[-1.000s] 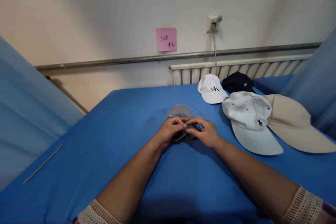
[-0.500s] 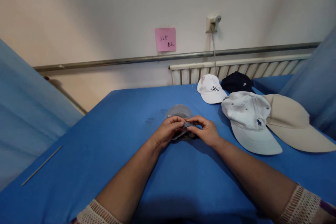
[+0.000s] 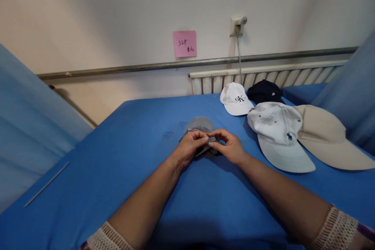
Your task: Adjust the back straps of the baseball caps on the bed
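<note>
Behind everything stands a pale wall point(image 3: 123, 19), and before it spreads a blue-covered table point(image 3: 117, 191), its far-left corner bare. Biggest of the headwear, a beige cap point(image 3: 325, 129) lies toward the right edge, partly under a pale grey-white cap point(image 3: 278, 125) with a dark emblem. Near the far edge sit a black cap point(image 3: 265, 91) and a white cap point(image 3: 235, 100) with black letters. All four stand clear of the forearms, which leaves elbow room.

The grey cap point(image 3: 202, 122) being handled sits near the middle of the table, rather closer to the far edge than to the near one, its rounded top away from the person. The left hand point(image 3: 189, 146) grips its near side between thumb and fingers; the right hand point(image 3: 231, 147) pinches the same side just beside it. Between the fingertips shows a small grey strap-like piece point(image 3: 211, 139); its fastening, if any, is too small to make out.

Such close work probably goes best with the left pinch as a steady anchor and the right making small movements, fingertips near the piece, the cap resting on the cloth, and no hard tugging that might crease the band.
</note>
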